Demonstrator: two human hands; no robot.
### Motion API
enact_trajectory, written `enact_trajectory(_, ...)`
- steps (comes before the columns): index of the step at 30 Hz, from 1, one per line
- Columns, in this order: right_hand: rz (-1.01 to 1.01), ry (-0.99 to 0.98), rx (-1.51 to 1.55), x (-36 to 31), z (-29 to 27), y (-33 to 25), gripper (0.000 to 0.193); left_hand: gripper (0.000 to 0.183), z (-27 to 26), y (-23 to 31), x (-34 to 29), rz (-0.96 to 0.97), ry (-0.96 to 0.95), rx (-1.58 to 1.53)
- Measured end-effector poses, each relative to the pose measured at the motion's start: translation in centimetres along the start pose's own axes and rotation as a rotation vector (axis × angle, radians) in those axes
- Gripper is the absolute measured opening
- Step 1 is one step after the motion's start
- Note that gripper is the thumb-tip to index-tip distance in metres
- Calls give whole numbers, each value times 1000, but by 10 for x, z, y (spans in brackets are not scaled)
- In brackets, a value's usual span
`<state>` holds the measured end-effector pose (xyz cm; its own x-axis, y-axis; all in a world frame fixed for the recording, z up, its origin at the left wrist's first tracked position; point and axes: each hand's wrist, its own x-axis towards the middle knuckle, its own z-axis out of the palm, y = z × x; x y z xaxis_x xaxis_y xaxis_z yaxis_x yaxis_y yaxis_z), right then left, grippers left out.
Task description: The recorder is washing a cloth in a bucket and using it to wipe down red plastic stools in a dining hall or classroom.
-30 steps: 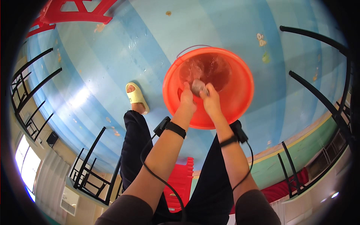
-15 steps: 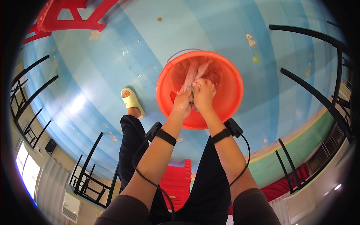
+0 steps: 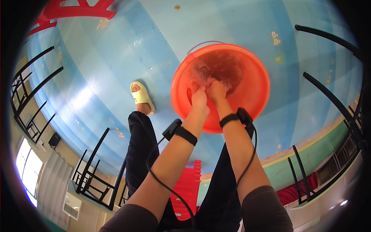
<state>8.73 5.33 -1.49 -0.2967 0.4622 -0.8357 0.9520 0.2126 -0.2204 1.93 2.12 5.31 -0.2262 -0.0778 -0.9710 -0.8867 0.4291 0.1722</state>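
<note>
An orange-red bucket (image 3: 258, 96) stands on the floor before me, with cloudy, stirred water (image 3: 228, 63) in it. Both hands reach down inside, close together. My right hand (image 3: 217, 91) is curled at the water's surface, bunched on a wet, pale cloth (image 3: 210, 81). To its left, my left hand (image 3: 199, 97) is closed on the same cloth, near the bucket's inner left wall. Water and splashing blur the fingertips and hide most of the cloth. A thin handle (image 3: 203, 43) lies against the far rim.
Blue striped flooring (image 3: 154, 50) surrounds the bucket. My foot in a yellow slipper (image 3: 143, 98) is to its left. A red plastic seat (image 3: 186, 189) is beneath me, with another red plastic piece of furniture (image 3: 77, 11) at far left. Black metal legs (image 3: 328, 91) line both sides.
Both hands have lowered the cloth into the water, where it now barely shows and the water churns. The bucket appears farther right in view.
</note>
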Motion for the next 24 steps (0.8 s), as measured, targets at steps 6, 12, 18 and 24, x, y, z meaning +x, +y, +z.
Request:
enact_trajectory(6, -345, 220, 680, -143, -65, -38, 20, 30, -23, 31, 34, -309, -542, -185)
enact_trajectory(12, -337, 589, 794, -135, -68, -70, 30, 25, -39, 15, 38, -147, -731, -173)
enact_trajectory(18, -124, 614, 714, -20, -38, -7, 36, 30, -5, 26, -22, -153, -525, -62)
enact_trajectory(24, 245, 713, 248, 8, -16, 9, 32, 52, -17, 31, -18, 10, -223, -13)
